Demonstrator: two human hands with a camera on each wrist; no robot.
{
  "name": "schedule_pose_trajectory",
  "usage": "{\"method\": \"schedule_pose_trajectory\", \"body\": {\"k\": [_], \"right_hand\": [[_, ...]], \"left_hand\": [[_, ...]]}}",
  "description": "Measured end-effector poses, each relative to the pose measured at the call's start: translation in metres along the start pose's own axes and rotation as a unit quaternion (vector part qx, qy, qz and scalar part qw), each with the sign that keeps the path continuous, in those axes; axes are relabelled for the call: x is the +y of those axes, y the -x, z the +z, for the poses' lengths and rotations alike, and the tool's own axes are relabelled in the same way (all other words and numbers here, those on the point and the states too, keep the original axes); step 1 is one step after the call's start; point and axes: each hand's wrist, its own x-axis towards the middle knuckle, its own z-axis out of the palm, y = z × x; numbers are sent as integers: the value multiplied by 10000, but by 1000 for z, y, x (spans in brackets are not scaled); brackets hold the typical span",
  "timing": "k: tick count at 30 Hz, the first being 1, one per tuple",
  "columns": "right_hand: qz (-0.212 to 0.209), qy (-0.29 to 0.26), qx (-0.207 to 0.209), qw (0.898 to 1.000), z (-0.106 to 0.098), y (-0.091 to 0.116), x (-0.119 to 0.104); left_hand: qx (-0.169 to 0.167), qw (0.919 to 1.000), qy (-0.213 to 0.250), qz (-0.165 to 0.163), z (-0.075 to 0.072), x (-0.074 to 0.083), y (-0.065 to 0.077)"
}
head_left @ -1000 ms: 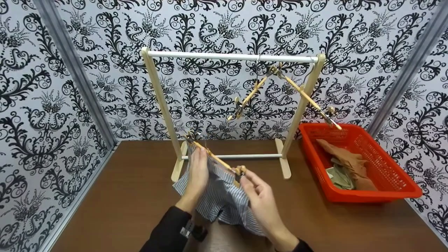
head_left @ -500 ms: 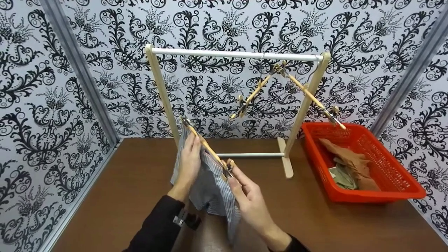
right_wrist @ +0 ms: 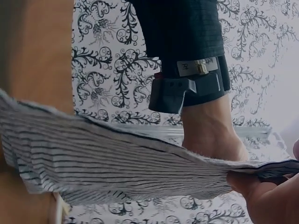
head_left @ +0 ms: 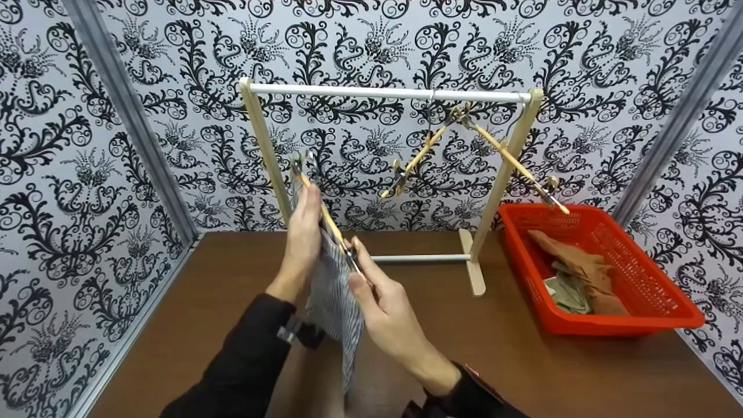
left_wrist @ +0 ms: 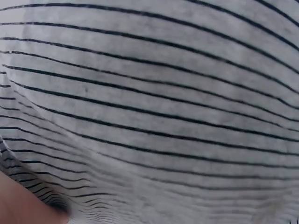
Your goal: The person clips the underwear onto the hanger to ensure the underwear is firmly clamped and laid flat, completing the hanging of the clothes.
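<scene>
A wooden clip hanger [head_left: 329,222] is held up at a slant, with grey-and-white striped shorts [head_left: 336,290] hanging from it. My left hand [head_left: 303,229] grips the hanger's bar near its middle; the cloth hides part of its fingers. At the near end, my right hand [head_left: 388,305] pinches the hanger by its metal clip, thumb on the near side. Striped fabric [left_wrist: 154,93] fills the left wrist view. In the right wrist view the shorts [right_wrist: 117,154] stretch sideways to my right thumb [right_wrist: 254,186].
Behind the hands stands a wooden rack with a white rail [head_left: 348,91]. Two bare clip hangers, one a left-hand bar [head_left: 426,148] and one a right-hand bar [head_left: 508,155], hang at its right end. A red basket [head_left: 650,322] holds brown cloth [head_left: 574,264] and green cloth [head_left: 569,293].
Both hands have moved left and upward with the hanger and shorts, toward the rack's left post. The hanger has turned to a steeper slant. The hanging hangers and the basket stay put.
</scene>
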Motion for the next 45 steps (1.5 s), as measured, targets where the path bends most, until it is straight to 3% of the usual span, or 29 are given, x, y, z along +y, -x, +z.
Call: {"method": "schedule_pose_trajectory", "body": {"k": [3, 5, 10, 14, 19, 26, 33, 38, 45], "right_hand": [[-80, 136, 53, 9999, 3, -10, -7], [-110, 78, 87, 9999, 6, -17, -12], [-193, -222, 90, 9995, 15, -31, -21], [-299, -604, 64, 9977, 22, -43, -27], [-461, -1115, 179, 9925, 31, -61, -34], [-511, -1583, 300, 9856, 45, -94, -41], [-270, -1477, 525, 9873, 55, -110, -41], [-358, -1640, 667, 9835, 63, -119, -39], [-211, -1301, 768, 9883, 72, -128, -37]], "left_hand": [[-122, 9990, 106, -423, -5, 11, -8], [-249, 9978, 373, -482, -9, 15, -15], [-562, 9923, 1097, 70, -17, 22, -31], [-759, 9874, 1349, 342, -23, 27, -42], [-898, 9825, 1617, 204, -27, 34, -57], [-728, 9707, 2288, 136, -33, 40, -76], [-475, 9755, 2147, 84, -42, 43, -89], [-322, 9769, 2105, -187, -45, 43, -94], [-180, 9793, 1950, -504, -47, 44, -95]]}}
